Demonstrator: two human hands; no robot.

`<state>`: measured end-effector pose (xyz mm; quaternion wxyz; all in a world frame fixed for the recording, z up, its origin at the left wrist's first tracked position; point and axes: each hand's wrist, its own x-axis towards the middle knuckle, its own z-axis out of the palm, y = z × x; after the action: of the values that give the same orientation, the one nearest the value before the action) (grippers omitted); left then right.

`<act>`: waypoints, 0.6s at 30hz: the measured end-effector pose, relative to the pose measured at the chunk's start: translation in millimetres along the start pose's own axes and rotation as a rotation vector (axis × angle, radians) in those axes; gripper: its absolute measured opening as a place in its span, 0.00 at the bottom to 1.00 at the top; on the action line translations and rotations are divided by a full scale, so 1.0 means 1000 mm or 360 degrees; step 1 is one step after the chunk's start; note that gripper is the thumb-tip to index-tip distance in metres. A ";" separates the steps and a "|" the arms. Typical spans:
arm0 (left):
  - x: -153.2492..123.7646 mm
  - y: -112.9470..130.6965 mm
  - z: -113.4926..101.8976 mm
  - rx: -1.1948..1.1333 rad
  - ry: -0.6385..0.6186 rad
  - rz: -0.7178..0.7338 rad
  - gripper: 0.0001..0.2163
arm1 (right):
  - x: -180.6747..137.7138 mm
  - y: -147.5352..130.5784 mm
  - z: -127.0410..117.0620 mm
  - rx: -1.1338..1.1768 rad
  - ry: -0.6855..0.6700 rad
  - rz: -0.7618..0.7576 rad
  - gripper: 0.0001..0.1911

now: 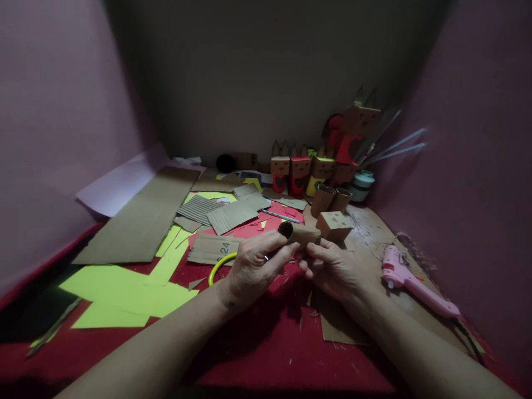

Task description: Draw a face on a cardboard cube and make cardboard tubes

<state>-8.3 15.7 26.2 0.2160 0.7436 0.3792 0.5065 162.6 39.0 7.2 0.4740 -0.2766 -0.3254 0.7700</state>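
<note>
Both hands grip a small rolled cardboard tube (305,235) above the middle of the table; its dark open end faces left. My left hand (260,260) has its thumb and fingers closed on the tube's left end. My right hand (332,269) pinches the other end between thumb and fingers. Beside my left hand a curved yellow handle (214,270) shows, the rest of it hidden behind the hand. Just past my right hand sits a cardboard box head (334,224) with a face drawn on it. Two more cardboard tubes (323,200) stand behind it.
A pink glue gun (415,285) with a cord lies at the right. Yellow paper (133,293) and cardboard pieces (233,213) cover the left. Finished box figures (300,174) stand at the back, near a pale jar (362,185) and glue sticks (403,147). Walls rise on both sides.
</note>
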 end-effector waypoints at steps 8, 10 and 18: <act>-0.001 0.001 -0.001 0.0077 0.0064 0.0255 0.13 | 0.000 0.004 -0.002 -0.0030 -0.0059 0.0021 0.16; 0.000 0.001 -0.001 0.0148 0.0107 0.0375 0.13 | 0.001 0.004 -0.003 -0.0019 -0.0088 0.0021 0.17; 0.000 0.004 -0.003 0.0291 0.0129 0.0470 0.13 | -0.001 0.003 0.003 0.0007 -0.0133 -0.0003 0.16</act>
<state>-9.5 13.3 30.0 0.0553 0.7868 0.3188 0.5256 159.3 36.0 6.8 0.4612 -0.2427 -0.3434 0.7813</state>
